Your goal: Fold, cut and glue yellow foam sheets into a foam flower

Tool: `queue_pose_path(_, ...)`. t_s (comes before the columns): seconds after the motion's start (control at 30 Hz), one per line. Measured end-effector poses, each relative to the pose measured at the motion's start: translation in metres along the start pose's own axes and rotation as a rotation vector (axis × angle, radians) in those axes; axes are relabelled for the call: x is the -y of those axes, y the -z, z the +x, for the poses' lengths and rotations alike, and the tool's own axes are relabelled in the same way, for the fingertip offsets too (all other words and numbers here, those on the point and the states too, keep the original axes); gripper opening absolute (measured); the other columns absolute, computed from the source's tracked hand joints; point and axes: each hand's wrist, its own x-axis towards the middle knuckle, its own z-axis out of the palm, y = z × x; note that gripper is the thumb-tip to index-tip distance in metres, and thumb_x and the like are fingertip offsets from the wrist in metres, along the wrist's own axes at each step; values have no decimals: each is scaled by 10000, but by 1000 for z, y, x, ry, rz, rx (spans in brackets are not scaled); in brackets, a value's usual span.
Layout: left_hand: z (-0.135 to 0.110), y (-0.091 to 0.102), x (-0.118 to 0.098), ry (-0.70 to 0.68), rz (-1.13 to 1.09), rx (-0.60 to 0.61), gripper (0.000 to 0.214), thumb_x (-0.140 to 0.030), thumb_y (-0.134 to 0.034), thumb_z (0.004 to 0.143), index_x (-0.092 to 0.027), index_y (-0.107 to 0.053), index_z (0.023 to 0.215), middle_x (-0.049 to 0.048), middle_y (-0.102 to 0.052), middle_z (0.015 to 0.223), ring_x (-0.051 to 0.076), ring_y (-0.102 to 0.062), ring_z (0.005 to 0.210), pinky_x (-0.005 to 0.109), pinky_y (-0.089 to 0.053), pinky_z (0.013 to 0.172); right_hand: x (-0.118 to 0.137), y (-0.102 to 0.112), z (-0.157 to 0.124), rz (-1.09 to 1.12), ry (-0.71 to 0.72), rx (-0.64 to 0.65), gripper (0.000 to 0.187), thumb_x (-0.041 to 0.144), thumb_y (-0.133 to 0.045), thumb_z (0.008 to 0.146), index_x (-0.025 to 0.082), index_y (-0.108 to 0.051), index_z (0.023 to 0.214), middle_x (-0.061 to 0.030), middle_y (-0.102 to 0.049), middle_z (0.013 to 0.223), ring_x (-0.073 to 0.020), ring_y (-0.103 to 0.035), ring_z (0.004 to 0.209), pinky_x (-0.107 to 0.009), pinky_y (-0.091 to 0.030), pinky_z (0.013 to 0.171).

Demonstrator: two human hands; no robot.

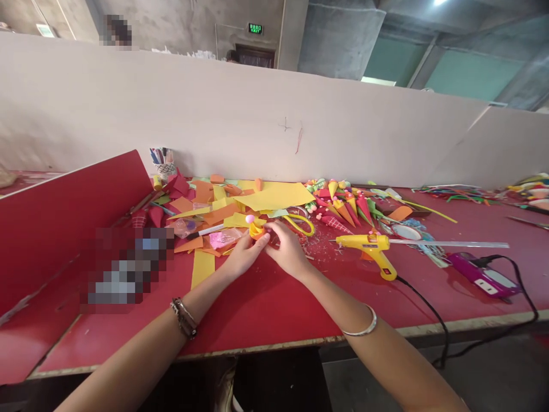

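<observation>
My left hand (243,254) and my right hand (286,249) meet over the red table (266,309). Both pinch a small yellow and orange paper craft piece (256,229) with a pink pompom (249,219) on top. The left fingers close on its lower side and the right fingertips press it from the right. A yellow glue gun (372,247) lies on the table to the right of my right hand, its black cord running off the front edge. Yellow-handled scissors (302,224) lie just behind my right hand.
Sheets and scraps of yellow and orange paper (274,196) cover the back middle. Several finished paper cones (345,209) lie behind the glue gun. A pen cup (163,163) stands at the wall. A purple power strip (482,276) lies far right, and a red divider (64,217) is at left.
</observation>
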Motion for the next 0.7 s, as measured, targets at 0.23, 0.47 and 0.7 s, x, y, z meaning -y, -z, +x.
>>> queue_pose_path(0.23,0,4,5,-88,81,-63,181,-342,-537,751,-164,-568,739,33,-549,780,164,-508,759,257,-389,689,7,-4,-4,80,-32,48,251,187,-484,758,208,-479,1008,-56,-512,936,-154,-528,820,-269,-473,683)
queue_pose_path(0.47,3,12,0,-152,252,-137,189,-328,-460,796,-163,-535,741,27,-534,768,151,-498,714,259,-376,665,6,2,-3,49,-36,-24,275,160,-461,764,209,-472,1035,-48,-507,897,-144,-520,783,-296,-464,745)
queue_pose_path(0.7,7,9,0,-177,405,-98,181,-304,-427,796,-165,-478,691,6,-507,762,136,-472,693,254,-365,641,-2,5,0,12,-33,-103,275,166,-433,783,201,-494,1048,-57,-522,889,-159,-539,826,-299,-481,730)
